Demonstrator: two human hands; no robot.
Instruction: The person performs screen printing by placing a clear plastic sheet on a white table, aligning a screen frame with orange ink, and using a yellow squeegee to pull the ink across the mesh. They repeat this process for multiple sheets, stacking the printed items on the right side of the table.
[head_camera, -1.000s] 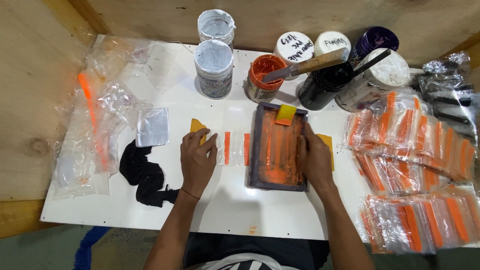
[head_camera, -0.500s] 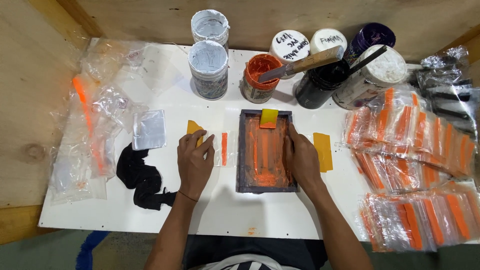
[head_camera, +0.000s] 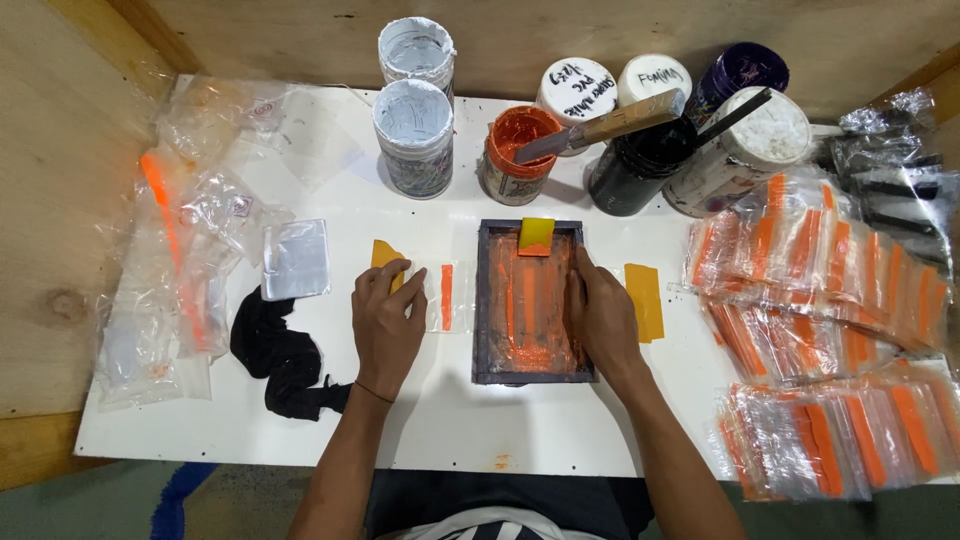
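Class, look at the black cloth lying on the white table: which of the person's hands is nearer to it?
Left. The left hand rests just right of the black cloth; the right hand lies farther away, on the screen frame.

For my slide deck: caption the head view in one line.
Left hand pins a clear bag beside an orange-inked screen frame steadied by the right hand.
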